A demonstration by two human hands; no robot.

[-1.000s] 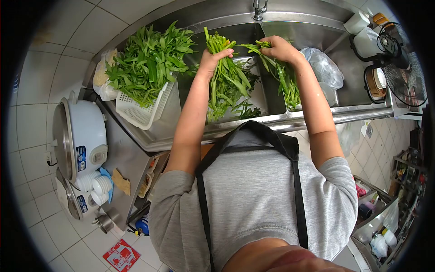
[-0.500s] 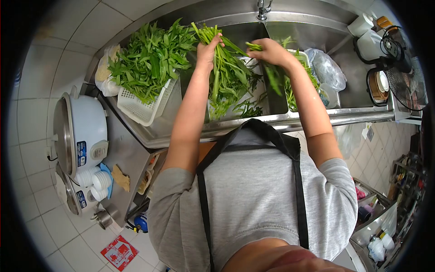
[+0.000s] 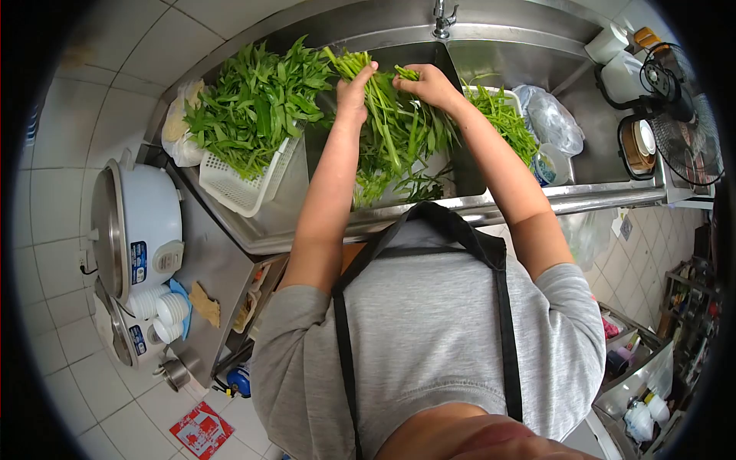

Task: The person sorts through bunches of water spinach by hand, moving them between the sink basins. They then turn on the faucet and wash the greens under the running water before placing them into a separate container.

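Note:
My left hand (image 3: pixel 354 90) grips a bunch of long green stems (image 3: pixel 392 126) near their cut ends, holding it above the left basin of a steel sink (image 3: pixel 429 205). My right hand (image 3: pixel 427 83) is closed on stems of that same bunch, right beside the left hand. More leafy greens (image 3: pixel 410 184) lie down in the basin under the bunch. A white basket (image 3: pixel 244 188) heaped with leafy greens (image 3: pixel 253 100) stands on the drainboard to the left. Another pile of greens (image 3: pixel 502 119) sits in the right basin.
A tap (image 3: pixel 440 19) stands behind the sink. A clear plastic bag (image 3: pixel 553 119) and a small tub (image 3: pixel 544 165) lie in the right basin. A fan (image 3: pixel 682 126) is at far right. Two rice cookers (image 3: pixel 134 230) and stacked white bowls (image 3: pixel 157 314) are at left.
My right hand let go of the stems it held over the right basin and came left to the bunch in my left hand. That bunch shifted slightly left and up.

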